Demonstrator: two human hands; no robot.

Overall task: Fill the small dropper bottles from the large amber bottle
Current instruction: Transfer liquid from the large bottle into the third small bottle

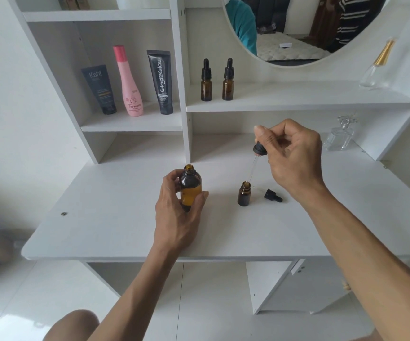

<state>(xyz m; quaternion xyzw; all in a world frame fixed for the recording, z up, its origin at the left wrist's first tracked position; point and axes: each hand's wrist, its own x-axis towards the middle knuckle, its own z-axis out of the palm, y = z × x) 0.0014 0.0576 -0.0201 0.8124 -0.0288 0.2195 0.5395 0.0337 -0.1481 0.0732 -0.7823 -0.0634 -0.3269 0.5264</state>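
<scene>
My left hand (178, 212) grips the large amber bottle (190, 187), which stands uncapped on the white desk (115, 217) and holds amber liquid. My right hand (294, 156) pinches the rubber bulb of a large dropper (258, 150); its glass tube points down into the neck of a small open dropper bottle (244, 194) to the right of the large one. A small black dropper cap (272, 195) lies on the desk beside that bottle. Two more small capped dropper bottles (206, 81) (228, 80) stand on the shelf behind.
On the left shelf stand a dark Kahf tube (100, 89), a pink bottle (129, 82) and a black tube (161, 82). A clear glass bottle (341, 134) sits at the desk's back right, another with a gold cap (378, 65) above it. A round mirror (297, 28) hangs behind.
</scene>
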